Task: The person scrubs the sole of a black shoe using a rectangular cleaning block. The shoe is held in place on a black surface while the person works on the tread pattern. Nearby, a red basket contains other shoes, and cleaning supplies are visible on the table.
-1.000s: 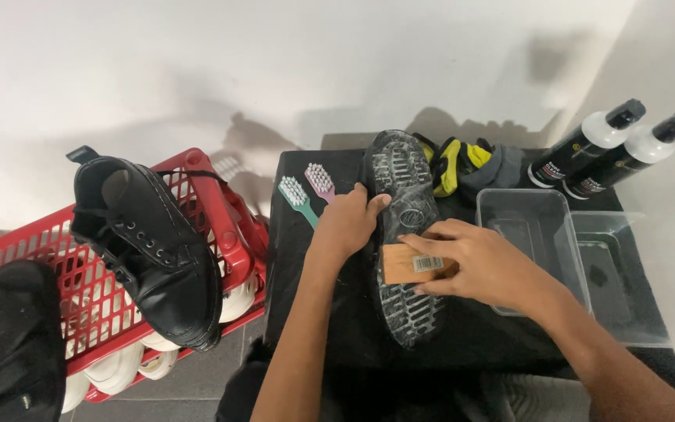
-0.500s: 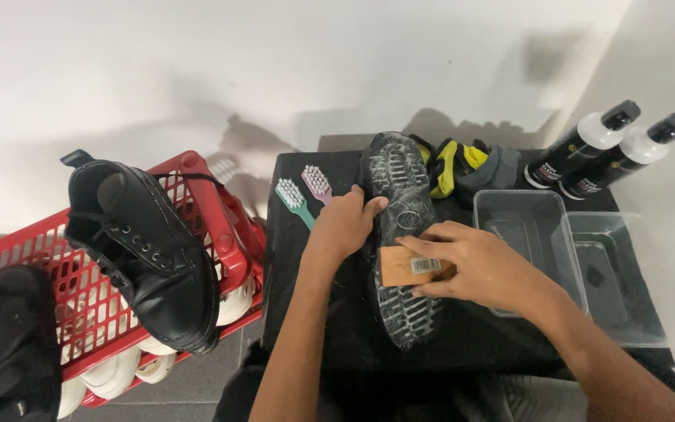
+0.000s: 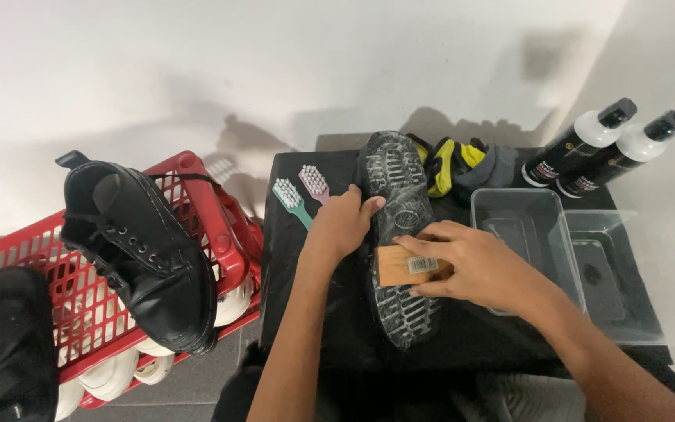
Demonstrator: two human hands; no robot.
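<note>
A black boot (image 3: pixel 398 195) lies sole up on a black table (image 3: pixel 306 312); its tread is grey with dust. My left hand (image 3: pixel 343 224) grips the boot's left edge near the heel end. My right hand (image 3: pixel 470 263) presses a wooden brush (image 3: pixel 400 266) flat on the middle of the sole. A green toothbrush (image 3: pixel 289 197) and a pink one (image 3: pixel 314 182) lie just left of the boot.
A red plastic basket (image 3: pixel 220 227) at the left carries the other black boot (image 3: pixel 138 254); white items sit under it. A clear tub (image 3: pixel 525 227) and its lid (image 3: pixel 619 281) are at the right, two black bottles (image 3: pixel 603 148) behind, a yellow-grey cloth (image 3: pixel 462 164) beside the sole.
The brush and my right hand have shifted slightly along the sole. My left hand keeps its grip on the boot.
</note>
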